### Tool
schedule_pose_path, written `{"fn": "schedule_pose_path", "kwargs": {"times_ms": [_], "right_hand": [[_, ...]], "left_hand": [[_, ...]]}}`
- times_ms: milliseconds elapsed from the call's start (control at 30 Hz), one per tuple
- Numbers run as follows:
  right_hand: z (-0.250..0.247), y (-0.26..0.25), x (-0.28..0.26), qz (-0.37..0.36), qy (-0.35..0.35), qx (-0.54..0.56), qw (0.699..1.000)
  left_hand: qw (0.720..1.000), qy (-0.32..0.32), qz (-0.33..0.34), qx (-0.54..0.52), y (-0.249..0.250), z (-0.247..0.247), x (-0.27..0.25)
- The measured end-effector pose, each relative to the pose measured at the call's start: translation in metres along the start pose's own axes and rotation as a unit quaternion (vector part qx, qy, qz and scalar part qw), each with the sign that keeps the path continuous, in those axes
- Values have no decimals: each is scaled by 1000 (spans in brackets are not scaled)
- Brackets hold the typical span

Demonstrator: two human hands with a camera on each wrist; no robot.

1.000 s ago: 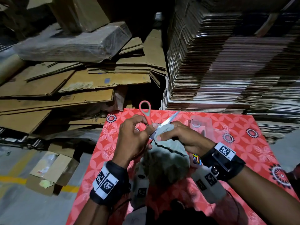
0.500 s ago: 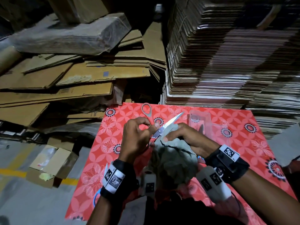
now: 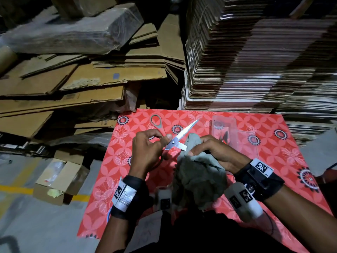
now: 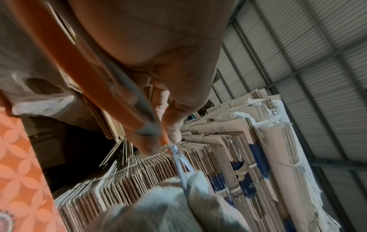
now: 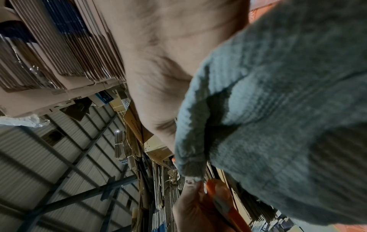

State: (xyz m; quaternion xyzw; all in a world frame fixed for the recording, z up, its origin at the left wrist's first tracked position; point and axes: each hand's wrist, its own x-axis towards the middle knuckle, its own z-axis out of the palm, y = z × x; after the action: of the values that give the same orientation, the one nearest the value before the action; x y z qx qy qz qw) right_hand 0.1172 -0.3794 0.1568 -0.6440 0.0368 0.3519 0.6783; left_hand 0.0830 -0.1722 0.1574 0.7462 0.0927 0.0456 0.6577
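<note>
Holding the scissors (image 3: pixel 179 138) in our left hand (image 3: pixel 145 150), we curl its fingers round the lower handle, which they mostly hide, while the other loop stands free above the knuckles. Our right hand (image 3: pixel 215 152) pinches a fold of the grey cloth (image 3: pixel 198 178) just right of the pivot. The blades stand parted, and their long axis runs from our left hand up and away to the right. The upper blade points toward the far side of the desk (image 3: pixel 116 172), and the lower one aims straight at the pinched fold. The cloth thus lies right of the blades, nearer our right hand, with the rest bunched between our wrists. We judge the coming move turns on that fold meeting the open V. Whether the lower tip sits under the cloth or beside it we cannot tell, since the left wrist view is blurred there. A clear packet (image 3: pixel 226 128) lies beyond our right hand, its contents hard to make out
</note>
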Motion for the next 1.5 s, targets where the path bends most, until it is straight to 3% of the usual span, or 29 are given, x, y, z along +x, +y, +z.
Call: {"fn": "schedule_pose_path", "kwargs": {"times_ms": [533,700,800,933,1100,1300,1400,1433,1500], "right_hand": [[-23,1,-7,-24,-40,4,999],[-43,3,-6,6,-8,2,1000],[-33,-4,-7,-35,-23,-35,998],[-19,-18,-11,-147,-4,-103,984],[-27,-21,2,-219,31,-323,920],[-34,-18,7,-259,43,-572,777],[-28,-24,8,-327,128,-611,709],[-26,-25,9,-358,155,-584,712],[-28,-22,12,-402,191,-495,746]], "left_hand": [[1000,12,27,4,6,-5,2],[989,136,48,-19,3,-45,24],[984,163,56,-46,2,-53,32],[981,158,30,-108,6,-45,27],[973,130,-11,-188,6,-35,20],[971,113,-15,-212,9,-28,13],[972,115,-14,-207,9,-28,12],[972,113,-14,-206,10,-28,11],[971,110,-14,-211,11,-28,10]]}}
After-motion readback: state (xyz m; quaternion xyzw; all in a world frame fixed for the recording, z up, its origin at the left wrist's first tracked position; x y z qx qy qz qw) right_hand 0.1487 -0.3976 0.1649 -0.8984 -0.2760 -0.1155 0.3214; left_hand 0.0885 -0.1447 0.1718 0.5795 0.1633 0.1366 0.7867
